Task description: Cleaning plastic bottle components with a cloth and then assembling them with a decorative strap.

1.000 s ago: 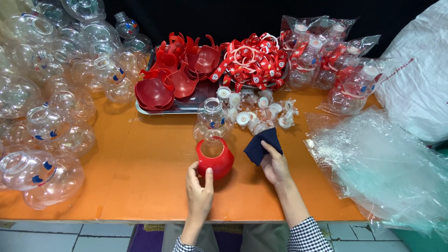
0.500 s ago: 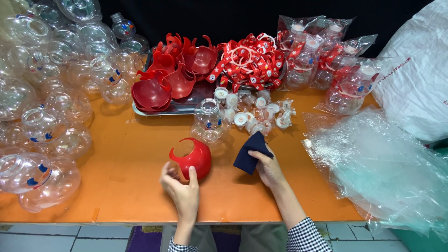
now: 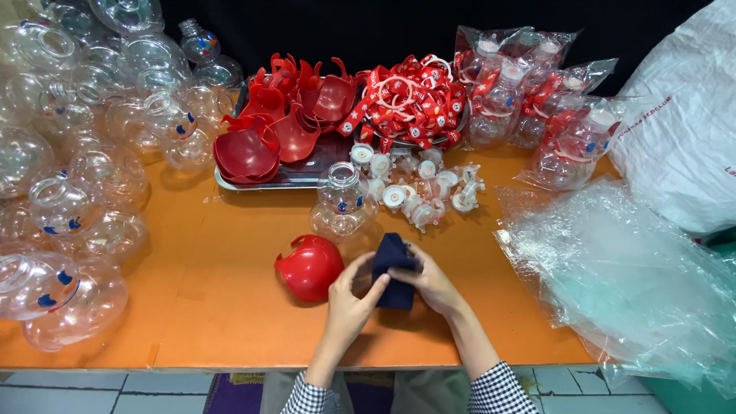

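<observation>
A dark blue cloth (image 3: 393,264) is gripped between my left hand (image 3: 350,297) and my right hand (image 3: 431,282), just above the orange table (image 3: 222,299). A red dome-shaped plastic piece (image 3: 310,265) lies on the table right beside my left hand, not held. Just behind the cloth stands a clear round plastic bottle (image 3: 340,201) with blue marks, upright and uncapped.
A metal tray (image 3: 291,175) of red plastic pieces sits behind, next to a heap of red-and-white straps (image 3: 410,100) and several white caps (image 3: 418,192). Clear bottles (image 3: 69,192) pile up at the left. Bagged bottles (image 3: 567,130) and crumpled clear plastic bags (image 3: 621,268) fill the right.
My left hand let go of the red piece, which now lies on the table, and moved right to join my right hand on the blue cloth.
</observation>
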